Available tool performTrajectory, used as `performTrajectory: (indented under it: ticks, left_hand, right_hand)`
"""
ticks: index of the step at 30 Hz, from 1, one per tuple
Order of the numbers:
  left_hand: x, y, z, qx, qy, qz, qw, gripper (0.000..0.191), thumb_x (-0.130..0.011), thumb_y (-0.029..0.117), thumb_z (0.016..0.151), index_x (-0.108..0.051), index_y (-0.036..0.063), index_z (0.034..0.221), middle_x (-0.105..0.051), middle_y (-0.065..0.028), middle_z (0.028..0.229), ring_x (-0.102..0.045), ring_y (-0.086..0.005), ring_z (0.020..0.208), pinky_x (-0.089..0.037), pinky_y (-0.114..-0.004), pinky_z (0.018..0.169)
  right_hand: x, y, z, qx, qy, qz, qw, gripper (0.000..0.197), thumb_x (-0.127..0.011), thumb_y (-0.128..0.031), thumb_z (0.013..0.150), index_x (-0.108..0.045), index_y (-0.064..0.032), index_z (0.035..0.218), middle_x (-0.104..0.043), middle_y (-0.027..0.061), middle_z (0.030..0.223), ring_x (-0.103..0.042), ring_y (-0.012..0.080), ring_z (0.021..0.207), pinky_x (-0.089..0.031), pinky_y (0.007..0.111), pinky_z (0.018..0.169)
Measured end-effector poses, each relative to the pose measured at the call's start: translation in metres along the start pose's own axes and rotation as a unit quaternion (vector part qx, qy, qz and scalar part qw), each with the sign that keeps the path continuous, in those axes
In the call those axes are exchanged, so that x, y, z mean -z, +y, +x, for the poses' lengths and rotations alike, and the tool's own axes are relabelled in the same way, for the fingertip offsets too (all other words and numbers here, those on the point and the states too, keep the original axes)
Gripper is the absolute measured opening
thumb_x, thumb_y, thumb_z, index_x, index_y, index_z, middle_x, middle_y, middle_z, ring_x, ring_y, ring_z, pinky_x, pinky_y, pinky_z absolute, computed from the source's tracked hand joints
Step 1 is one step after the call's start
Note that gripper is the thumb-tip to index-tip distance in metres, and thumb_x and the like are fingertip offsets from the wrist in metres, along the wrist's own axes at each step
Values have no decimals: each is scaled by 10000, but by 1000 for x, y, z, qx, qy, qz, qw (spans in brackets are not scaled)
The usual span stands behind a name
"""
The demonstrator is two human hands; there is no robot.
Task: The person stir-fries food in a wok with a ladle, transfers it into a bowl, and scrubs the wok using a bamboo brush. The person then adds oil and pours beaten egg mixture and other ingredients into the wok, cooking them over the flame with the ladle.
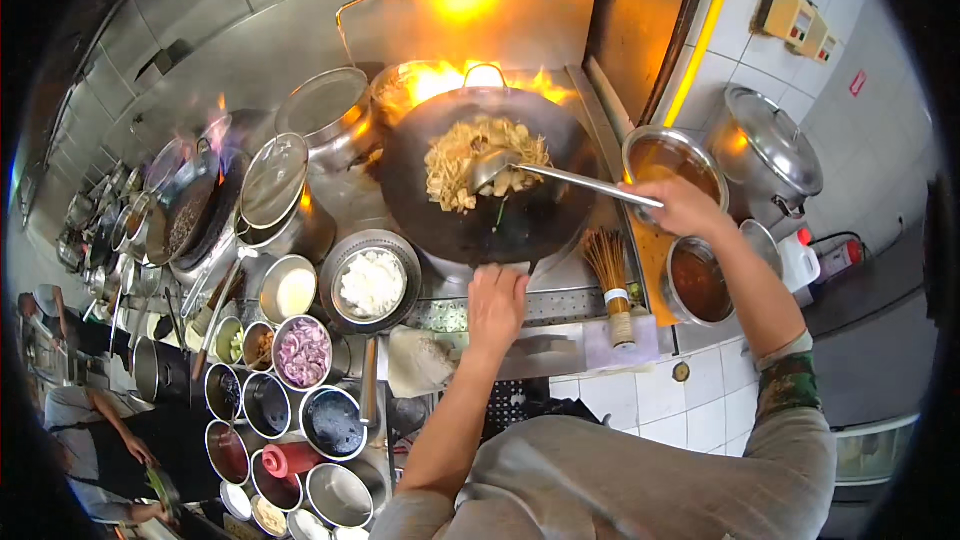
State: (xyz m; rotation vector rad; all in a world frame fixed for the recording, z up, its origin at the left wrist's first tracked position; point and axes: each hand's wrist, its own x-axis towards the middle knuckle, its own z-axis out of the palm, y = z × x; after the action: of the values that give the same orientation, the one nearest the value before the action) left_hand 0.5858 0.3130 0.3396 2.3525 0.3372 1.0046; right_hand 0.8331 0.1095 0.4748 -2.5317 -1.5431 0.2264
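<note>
A large dark wok [487, 229] sits on the range, with flames [450, 79] rising behind its far rim. Noodles [469, 146] with bits of other food lie in it. My right hand [679, 202] is closed on the handle of a metal ladle [491, 169], whose bowl rests among the noodles. At the wok's near edge, my left hand [499, 304] grips its rim or handle; the fingers cover the exact spot. A bamboo wok brush [613, 277] lies right of the wok. To the left, a bowl of white rice [373, 285] stands in a perforated ladle [330, 289].
Pots of sauce [701, 281] and broth [671, 161] stand at right, beside a lidded steel pot [776, 139]. Sliced red onions [302, 352], other ingredient containers and a red squeeze bottle [289, 459] crowd the left. Another wok [191, 217] has flames near it. Co-workers [112, 435] stand at far left.
</note>
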Motion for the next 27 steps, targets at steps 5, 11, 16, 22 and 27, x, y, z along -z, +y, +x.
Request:
performTrajectory:
  ticks: [5, 11, 16, 22, 27]
  left_hand:
    - [42, 26, -15, -59, -13, -32, 998, 73, -672, 73, 811, -636, 22, 849, -572, -150, 815, -535, -356, 811, -424, -429, 724]
    - [25, 11, 39, -42, 9, -27, 999, 76, -674, 92, 824, -623, 37, 832, -550, -135, 788, -527, -339, 788, -415, -426, 709]
    - [2, -19, -8, -31, 2, 2, 1000, 62, -673, 75, 805, -625, 35, 811, -556, -150, 815, -540, -358, 845, -437, -443, 751]
    - [38, 10, -3, -36, -12, -42, 998, 78, -677, 67, 809, -611, 26, 819, -542, -147, 771, -523, -351, 790, -418, -446, 706]
    - [11, -16, 40, -46, -13, -34, 998, 84, -674, 81, 816, -608, 31, 828, -546, -153, 775, -525, -362, 785, -413, -454, 704]
  right_hand:
    - [-14, 18, -41, 18, 59, 53, 997, 581, -577, 53, 789, -582, -193, 1315, -655, 164, 1126, -640, 311, 1007, -508, 359, 858]
    - [26, 2, -23, -42, -78, 163, 983, 566, -583, 10, 791, -557, -148, 1334, -625, 145, 1250, -641, 243, 1062, -479, 328, 923]
    - [-30, -15, -23, -55, 68, -58, 994, 553, -538, -50, 846, -540, -285, 1346, -639, 220, 951, -626, 405, 860, -499, 480, 791]
    - [-68, -58, -120, -138, 128, 225, 956, 596, -609, -21, 831, -522, -252, 1374, -660, 194, 1000, -676, 284, 842, -523, 367, 713]
    - [-144, -113, -105, -200, 164, 261, 930, 666, -595, 5, 840, -416, -198, 1448, -620, 177, 1237, -642, 244, 1065, -498, 338, 872]
